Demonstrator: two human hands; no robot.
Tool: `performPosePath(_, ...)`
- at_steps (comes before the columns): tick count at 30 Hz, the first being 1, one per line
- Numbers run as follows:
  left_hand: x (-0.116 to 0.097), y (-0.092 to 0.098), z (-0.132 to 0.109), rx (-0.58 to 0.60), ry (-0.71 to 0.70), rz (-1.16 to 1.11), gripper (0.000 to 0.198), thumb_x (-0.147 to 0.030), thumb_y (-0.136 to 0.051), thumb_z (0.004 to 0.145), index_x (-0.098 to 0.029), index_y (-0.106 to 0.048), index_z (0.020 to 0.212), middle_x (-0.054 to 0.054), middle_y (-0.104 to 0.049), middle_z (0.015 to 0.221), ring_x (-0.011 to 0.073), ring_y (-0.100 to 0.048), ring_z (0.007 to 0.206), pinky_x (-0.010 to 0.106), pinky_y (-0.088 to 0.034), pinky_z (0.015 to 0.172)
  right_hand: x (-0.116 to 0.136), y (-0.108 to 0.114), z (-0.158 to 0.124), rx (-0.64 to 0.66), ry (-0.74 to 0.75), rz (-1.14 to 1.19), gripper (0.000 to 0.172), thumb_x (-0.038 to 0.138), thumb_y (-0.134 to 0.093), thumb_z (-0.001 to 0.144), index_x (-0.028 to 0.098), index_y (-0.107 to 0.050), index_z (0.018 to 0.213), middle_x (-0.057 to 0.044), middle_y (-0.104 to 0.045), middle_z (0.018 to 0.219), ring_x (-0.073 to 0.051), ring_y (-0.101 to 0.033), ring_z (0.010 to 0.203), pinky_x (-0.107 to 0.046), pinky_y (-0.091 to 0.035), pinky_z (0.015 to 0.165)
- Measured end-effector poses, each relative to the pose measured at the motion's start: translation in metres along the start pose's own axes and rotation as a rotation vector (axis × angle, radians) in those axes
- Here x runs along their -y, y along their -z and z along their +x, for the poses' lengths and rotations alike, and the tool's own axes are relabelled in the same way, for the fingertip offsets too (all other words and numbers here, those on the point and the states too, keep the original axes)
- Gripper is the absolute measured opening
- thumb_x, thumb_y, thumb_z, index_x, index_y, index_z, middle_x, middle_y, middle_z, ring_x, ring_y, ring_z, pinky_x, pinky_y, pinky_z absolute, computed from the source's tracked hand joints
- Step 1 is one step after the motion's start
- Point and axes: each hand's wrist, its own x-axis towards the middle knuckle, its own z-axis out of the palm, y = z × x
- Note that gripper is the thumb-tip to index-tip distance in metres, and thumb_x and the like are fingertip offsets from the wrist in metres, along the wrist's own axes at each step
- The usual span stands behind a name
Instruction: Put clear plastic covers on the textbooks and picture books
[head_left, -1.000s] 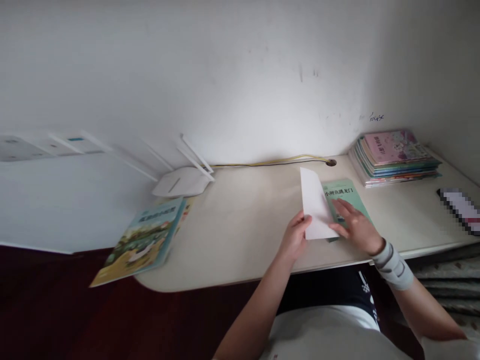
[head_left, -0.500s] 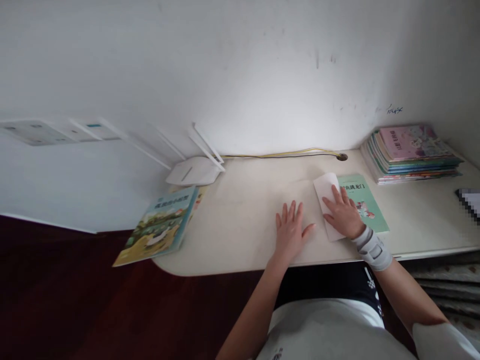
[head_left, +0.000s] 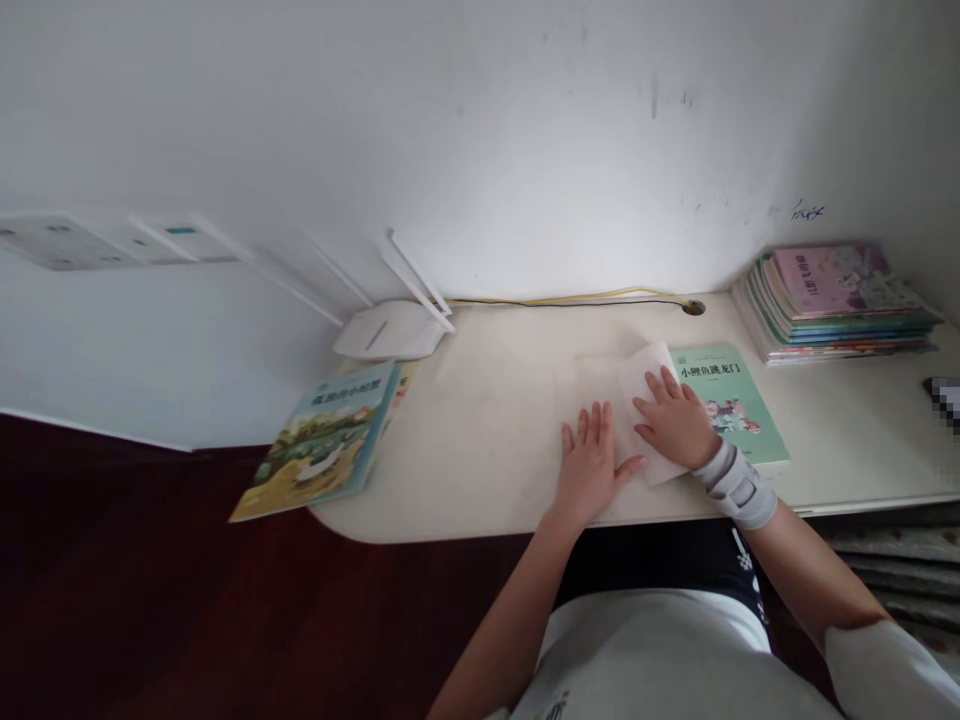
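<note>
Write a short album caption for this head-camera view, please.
Left hand and right hand press a white paper sheet on a cream desk beside a green book.

Fig.: your green book (head_left: 716, 372) bears the cover title 小鲤鱼跳龙门 (the teal picture book (head_left: 322, 430) title and the dark scrawl (head_left: 808, 211) on the wall (head_left: 525, 130) stay too blurred for you to read).
</note>
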Motion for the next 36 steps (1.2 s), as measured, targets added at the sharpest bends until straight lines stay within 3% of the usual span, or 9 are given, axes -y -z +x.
performPosePath(7,-0.004,0.004,0.0,0.031,-0.008,0.039,0.081,-0.068,-0.03,0.082,-0.014,-0.031,0.142,0.019,-0.03,0.147,0.0396,-0.021,0.136,0.06,-0.016,0.107,-0.005,0.001,-0.021,-0.075,0.112,0.066,0.047,0.042,-0.048,0.088,0.019,-0.051,0.13,-0.016,-0.027,0.149,-0.034,-0.021,0.138,-0.051,-0.026,0.104)
performPosePath(13,-0.005,0.006,0.001,0.047,-0.006,0.031,0.083,-0.07,-0.03,0.081,-0.013,-0.031,0.142,0.019,-0.029,0.148,0.0394,-0.022,0.136,0.059,-0.015,0.108,-0.019,-0.002,-0.051,-0.039,0.282,0.079,0.053,0.052,-0.051,0.084,0.023,-0.052,0.129,-0.013,-0.026,0.149,-0.034,-0.017,0.139,-0.053,-0.026,0.105)
performPosePath(19,-0.003,0.006,0.001,0.09,-0.027,0.047,0.081,-0.066,-0.035,0.083,-0.013,-0.027,0.143,0.019,-0.025,0.149,0.0384,-0.017,0.138,0.06,-0.014,0.108,-0.022,-0.013,-0.048,-0.106,0.263,0.036,0.05,0.052,-0.048,0.086,0.019,-0.057,0.123,-0.014,-0.038,0.144,-0.032,-0.018,0.139,-0.049,-0.023,0.108)
performPosePath(26,-0.001,0.004,0.001,0.093,-0.041,0.058,0.075,-0.06,-0.033,0.086,-0.015,-0.023,0.145,0.018,-0.023,0.15,0.0367,-0.015,0.139,0.06,-0.013,0.108,-0.017,-0.015,-0.047,-0.097,0.212,-0.029,0.052,0.049,-0.057,0.081,0.017,-0.057,0.123,-0.015,-0.037,0.144,-0.035,-0.021,0.137,-0.048,-0.025,0.107)
performPosePath(36,-0.003,0.003,0.0,0.073,-0.023,0.071,0.067,-0.053,-0.026,0.091,-0.013,-0.022,0.145,0.018,-0.025,0.149,0.0351,-0.017,0.139,0.058,-0.014,0.109,-0.015,-0.021,-0.047,-0.105,0.193,-0.005,0.053,0.046,-0.06,0.08,0.021,-0.054,0.126,-0.013,-0.032,0.147,-0.031,-0.015,0.139,-0.048,-0.023,0.109)
